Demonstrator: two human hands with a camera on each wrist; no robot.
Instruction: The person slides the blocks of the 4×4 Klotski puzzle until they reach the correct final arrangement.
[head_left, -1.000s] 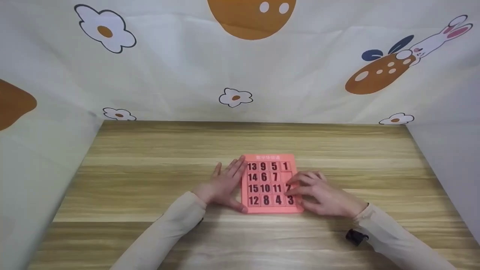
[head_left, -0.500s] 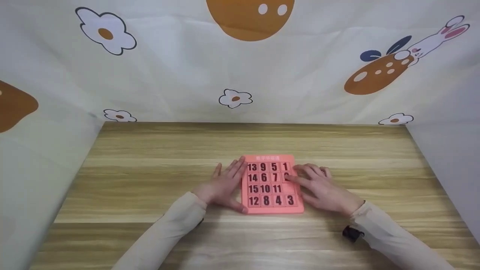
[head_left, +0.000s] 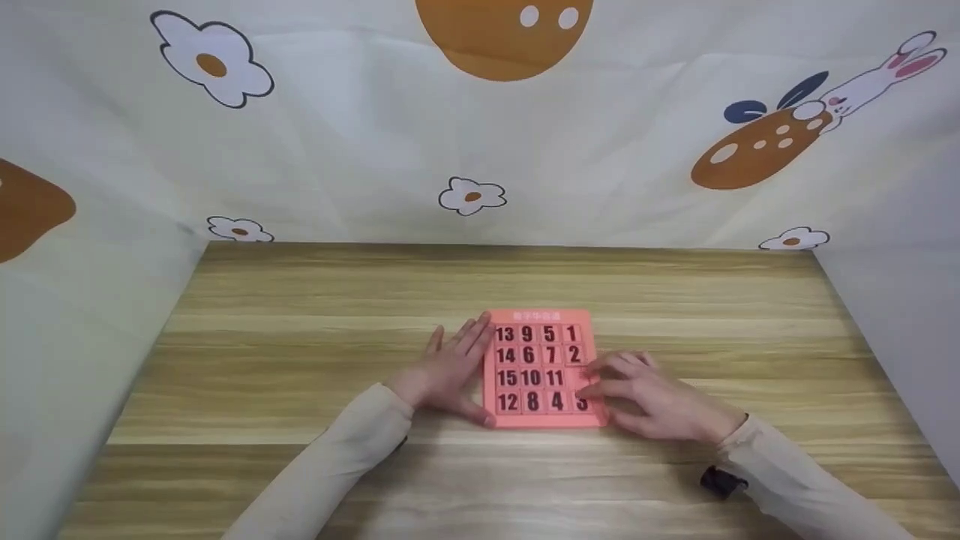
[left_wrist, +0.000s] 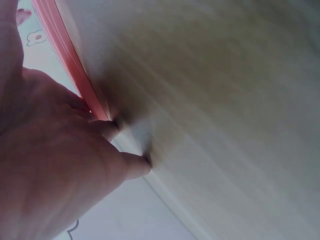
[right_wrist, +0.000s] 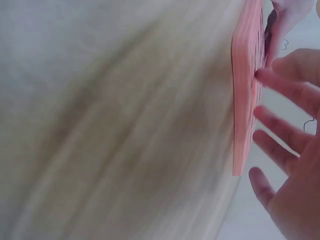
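A pink number sliding puzzle (head_left: 537, 420) lies flat on the table in the head view. Its black-numbered tiles fill the grid except for a gap at the right end of the third row. My left hand (head_left: 448, 373) is spread along the puzzle's left edge, fingers near the top corner and thumb at the bottom one. From the right, my right hand (head_left: 656, 397) reaches over the frame with loosely bent fingers. One fingertip touches the 3 tile (head_left: 583, 405) and partly covers it; another is beside the gap. The 2 tile (head_left: 574, 354) sits just above the gap.
The puzzle lies on a wood-grain table (head_left: 315, 300). A pale printed cloth (head_left: 345, 150) stands as a wall behind it and continues at both sides. A black object (head_left: 722, 481) hangs under the right wrist.
The 2 tile has slid up one row, leaving the gap below it. My right hand has shifted down to the 3 tile. The left hand has stayed in place.
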